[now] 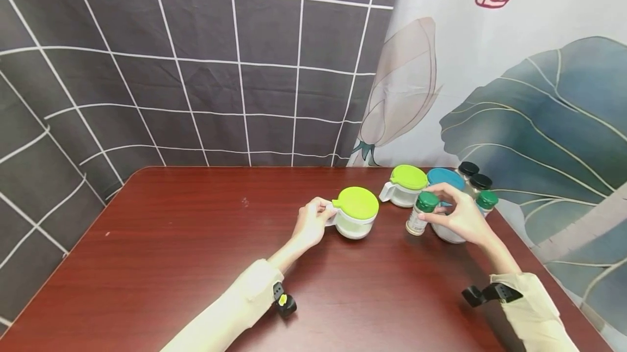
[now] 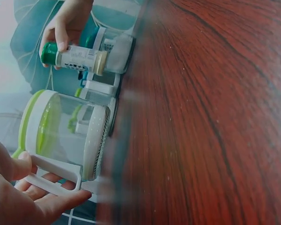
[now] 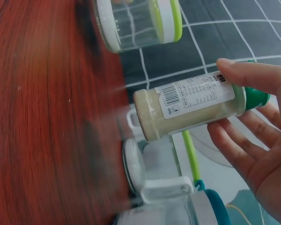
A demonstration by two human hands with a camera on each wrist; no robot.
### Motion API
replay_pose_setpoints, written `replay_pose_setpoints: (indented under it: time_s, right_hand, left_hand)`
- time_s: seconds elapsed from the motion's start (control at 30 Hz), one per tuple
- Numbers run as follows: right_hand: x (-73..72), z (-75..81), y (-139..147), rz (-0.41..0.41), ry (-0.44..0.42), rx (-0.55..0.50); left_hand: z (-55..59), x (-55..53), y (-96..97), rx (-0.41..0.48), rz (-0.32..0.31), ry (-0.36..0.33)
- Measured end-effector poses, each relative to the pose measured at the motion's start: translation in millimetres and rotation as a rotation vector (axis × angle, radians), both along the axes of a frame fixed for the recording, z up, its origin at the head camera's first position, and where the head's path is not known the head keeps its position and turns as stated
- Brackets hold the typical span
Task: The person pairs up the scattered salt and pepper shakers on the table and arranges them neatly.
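My left hand [image 1: 311, 223] grips the white handle of a glass seasoning jar [image 1: 356, 213] with a lime-green lid. In the left wrist view the jar [image 2: 68, 133] looks see-through, its thumb-side handle pinched between thumb and fingers. My right hand [image 1: 460, 215] holds a small spice bottle [image 1: 418, 217] near its green cap, between thumb and fingers. Beige powder and a white barcode label show on the bottle [image 3: 189, 103] in the right wrist view. Its base is off the tabletop there. Behind the right hand stands a blue-lidded jar [image 1: 446, 178], partly hidden.
A second lime-lidded jar [image 1: 406, 183] stands at the back, its handle toward the left. Bottles with black caps [image 1: 480, 181] and another green-capped bottle [image 1: 487, 201] stand near the right edge of the dark red table [image 1: 196, 243]. Curtains hang behind.
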State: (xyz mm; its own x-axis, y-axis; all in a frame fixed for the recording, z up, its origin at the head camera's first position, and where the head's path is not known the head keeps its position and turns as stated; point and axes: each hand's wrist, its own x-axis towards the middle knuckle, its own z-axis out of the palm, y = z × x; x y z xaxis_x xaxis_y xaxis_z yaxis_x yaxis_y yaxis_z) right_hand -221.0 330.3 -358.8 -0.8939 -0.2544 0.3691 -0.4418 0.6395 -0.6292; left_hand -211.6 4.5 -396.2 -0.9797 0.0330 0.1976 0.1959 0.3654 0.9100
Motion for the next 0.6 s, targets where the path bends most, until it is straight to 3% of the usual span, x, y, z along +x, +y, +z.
replay_pose_setpoints:
  time_s: [0.6]
  right_hand:
    - [-8.6, -8.3, -28.4, 0.003, -0.064, -0.035]
  left_hand:
    - [-2.6, 2.3, -25.6, 0.032, 0.041, 0.007]
